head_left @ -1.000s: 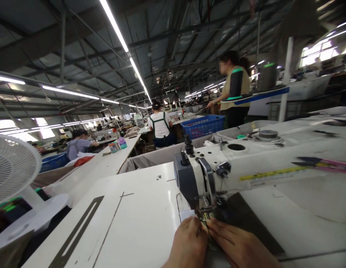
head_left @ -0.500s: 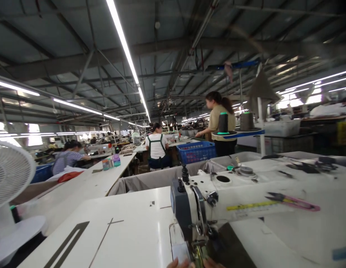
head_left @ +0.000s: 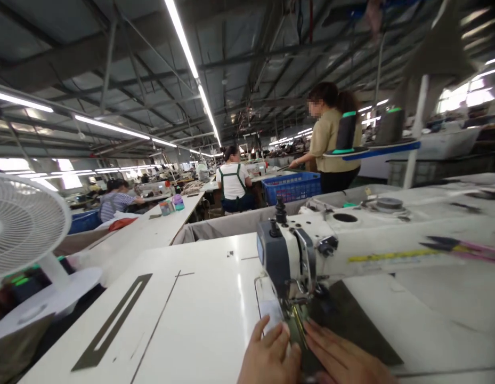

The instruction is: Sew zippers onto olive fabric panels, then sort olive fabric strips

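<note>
My left hand (head_left: 269, 352) rests on the machine bed to the left of the presser foot, its fingers spread and bent, holding nothing I can see. My right hand (head_left: 339, 354) lies on dark olive fabric (head_left: 359, 325), its fingers stretched out toward the foot. Between the hands runs a narrow brass-coloured strip (head_left: 300, 325); whether it is a zip or a guide I cannot tell. Just beyond my fingertips stands the head of a white and grey sewing machine (head_left: 273, 256). The needle point is hidden.
A dark slotted template (head_left: 111, 325) lies on the white table (head_left: 207, 298) at left, near a white fan (head_left: 27, 229). Pink-handled thread snips (head_left: 463, 248) and a yellow tape measure (head_left: 375, 257) lie on the machine. Thread cones (head_left: 346, 133) stand behind. Co-workers and a blue basket (head_left: 291, 186) are farther back.
The view has tipped downward, so the scene sits higher and more of both my hands and the olive fabric shows. My hands remain at the presser foot.
</note>
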A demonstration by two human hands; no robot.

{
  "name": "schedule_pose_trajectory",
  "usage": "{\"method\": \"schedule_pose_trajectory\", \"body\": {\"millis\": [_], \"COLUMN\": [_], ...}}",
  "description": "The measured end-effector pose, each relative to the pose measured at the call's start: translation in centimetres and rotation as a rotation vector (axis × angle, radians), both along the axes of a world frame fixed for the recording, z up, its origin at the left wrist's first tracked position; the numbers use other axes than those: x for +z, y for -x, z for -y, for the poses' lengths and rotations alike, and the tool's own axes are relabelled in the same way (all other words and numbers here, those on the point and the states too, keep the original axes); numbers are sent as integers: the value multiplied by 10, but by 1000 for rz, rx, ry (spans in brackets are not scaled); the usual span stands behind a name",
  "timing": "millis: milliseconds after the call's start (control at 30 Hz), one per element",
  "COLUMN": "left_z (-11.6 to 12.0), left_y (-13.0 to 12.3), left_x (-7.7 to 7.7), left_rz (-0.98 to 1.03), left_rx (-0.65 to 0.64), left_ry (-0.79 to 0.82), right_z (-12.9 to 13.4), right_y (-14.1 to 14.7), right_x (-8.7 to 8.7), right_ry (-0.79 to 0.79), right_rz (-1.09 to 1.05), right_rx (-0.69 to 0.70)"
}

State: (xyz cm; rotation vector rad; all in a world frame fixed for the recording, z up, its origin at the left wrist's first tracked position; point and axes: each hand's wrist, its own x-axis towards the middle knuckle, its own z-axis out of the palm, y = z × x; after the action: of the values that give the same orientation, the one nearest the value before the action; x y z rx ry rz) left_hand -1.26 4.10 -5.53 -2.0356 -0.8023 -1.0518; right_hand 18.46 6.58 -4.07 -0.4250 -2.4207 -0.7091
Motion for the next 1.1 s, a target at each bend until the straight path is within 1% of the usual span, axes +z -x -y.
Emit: {"method": "schedule_pose_trajectory", "body": {"millis": [67, 133, 300, 500, 600, 700, 800, 900, 1000, 1100], "left_z": [4, 8, 5, -5, -9, -14, -19, -23, -24, -24], "left_y": [-2, -2, 0, 1, 4, 8, 11, 13, 12, 11], "left_x": [9, 15, 16, 20, 19, 15, 11, 9, 9, 9], "left_rz": [-26, -22, -33, -27, -58, -101, -136, -145, -122, -114], "left_rx": [21, 18, 1, -2, 4, 7, 12, 4, -4, 7], "left_ry": [71, 94, 113, 163, 165, 177, 235, 303, 360, 419], "right_z": [9, 12, 5, -2, -5, -8, -11, -14, -15, -17], "right_y": [4, 7, 8, 9, 11, 11, 12, 13, 15, 15], "right_x": [10, 13, 12, 13, 13, 12, 9, 6, 4, 5], "right_ry": [9, 1, -12, 64, 96, 165, 298, 408, 456, 467], "right_rz": [4, 31, 71, -24, -78, -128, -114, -144, -143, -130], "right_rx": [-43, -64, -78, -19, -16, -23, -14, -41, -50, -74]}}
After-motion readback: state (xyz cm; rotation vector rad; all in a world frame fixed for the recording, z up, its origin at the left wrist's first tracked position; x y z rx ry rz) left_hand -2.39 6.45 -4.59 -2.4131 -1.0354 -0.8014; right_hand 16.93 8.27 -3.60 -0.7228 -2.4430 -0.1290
